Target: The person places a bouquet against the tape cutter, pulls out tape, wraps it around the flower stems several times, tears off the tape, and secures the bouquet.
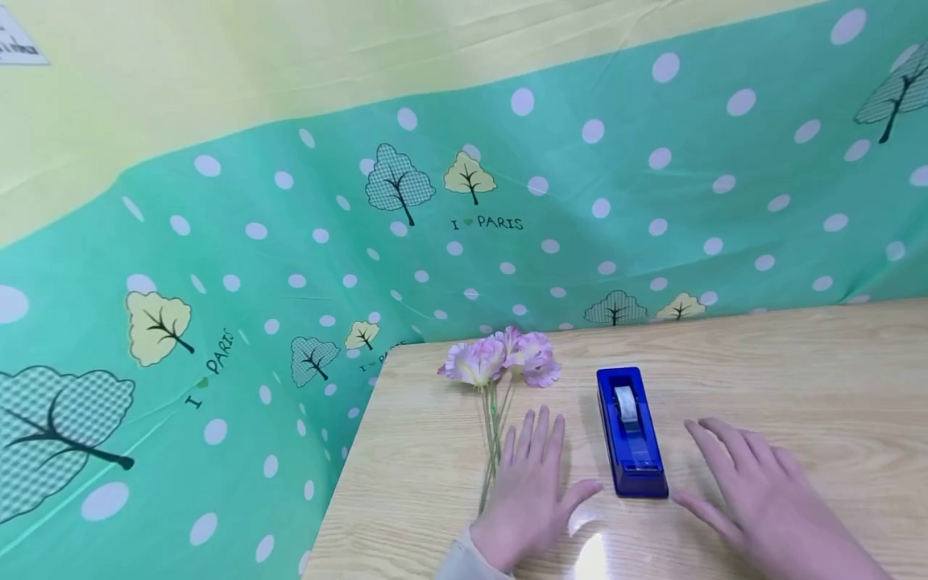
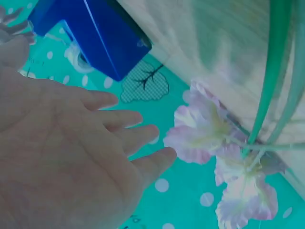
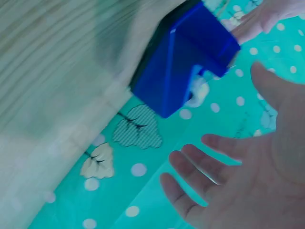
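Flanking tape disp. (image 1: 635, 443), L hand (image 1: 528, 490) & R hand (image 1: 767, 498) are held w/ fingers spread, nothing gripped. Tape disp. prob. centred for either's reach; flowers (image 1: 478, 361) laid at its 10 o'clock.

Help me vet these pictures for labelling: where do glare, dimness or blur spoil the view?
Head view: brightly lit, with white glare on the table beside the left hand; left wrist view: dimmer, stems soft-edged; right wrist view: also dim, right hand dull, a vague dark patch on the table, shadow or reflection unclear.
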A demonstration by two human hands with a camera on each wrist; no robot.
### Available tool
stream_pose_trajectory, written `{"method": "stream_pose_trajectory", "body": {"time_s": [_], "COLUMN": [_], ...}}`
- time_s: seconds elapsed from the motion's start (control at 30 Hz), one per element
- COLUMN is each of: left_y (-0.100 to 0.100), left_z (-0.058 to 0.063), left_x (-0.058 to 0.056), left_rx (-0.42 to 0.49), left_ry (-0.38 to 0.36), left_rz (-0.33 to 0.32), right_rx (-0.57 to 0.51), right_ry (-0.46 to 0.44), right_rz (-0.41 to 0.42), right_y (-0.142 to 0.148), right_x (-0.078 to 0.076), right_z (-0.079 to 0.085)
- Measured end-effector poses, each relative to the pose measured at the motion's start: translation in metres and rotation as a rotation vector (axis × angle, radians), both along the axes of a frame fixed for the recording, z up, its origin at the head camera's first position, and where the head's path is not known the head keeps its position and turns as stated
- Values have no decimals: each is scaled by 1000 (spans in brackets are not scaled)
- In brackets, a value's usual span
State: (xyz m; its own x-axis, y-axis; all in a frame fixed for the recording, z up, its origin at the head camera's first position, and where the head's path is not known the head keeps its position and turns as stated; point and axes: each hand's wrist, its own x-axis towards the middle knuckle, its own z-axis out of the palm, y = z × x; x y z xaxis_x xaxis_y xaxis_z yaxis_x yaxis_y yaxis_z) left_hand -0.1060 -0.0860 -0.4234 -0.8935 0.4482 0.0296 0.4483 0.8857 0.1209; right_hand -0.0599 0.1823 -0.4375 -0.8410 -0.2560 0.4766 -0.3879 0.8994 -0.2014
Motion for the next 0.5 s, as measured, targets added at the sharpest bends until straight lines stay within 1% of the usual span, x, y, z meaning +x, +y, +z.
{"method": "stream_pose_trajectory", "body": {"time_s": [0.1,0.2,0.27,0.33,0.4,0.5], "left_y": [-4,-10,-14,-19,-24,-30], "left_z": [5,9,11,12,13,13], "left_x": [-4,-9,-12,-15,-17,-20], "left_rx": [47,86,97,107,114,127], "left_ry": [-26,-56,-68,-74,-68,-42], "left_rz": [31,78,100,114,126,141], "right_rx": [-18,-17,-16,-11,-5,2], "right_ry": [9,54,66,47,-3,-31], "right_rz": [17,47,58,62,62,69], "right_y": [-8,-15,-20,-26,-33,-41], "right_x": [0,0,-1,-1,-1,0], "right_z": [8,11,12,14,17,20]}}
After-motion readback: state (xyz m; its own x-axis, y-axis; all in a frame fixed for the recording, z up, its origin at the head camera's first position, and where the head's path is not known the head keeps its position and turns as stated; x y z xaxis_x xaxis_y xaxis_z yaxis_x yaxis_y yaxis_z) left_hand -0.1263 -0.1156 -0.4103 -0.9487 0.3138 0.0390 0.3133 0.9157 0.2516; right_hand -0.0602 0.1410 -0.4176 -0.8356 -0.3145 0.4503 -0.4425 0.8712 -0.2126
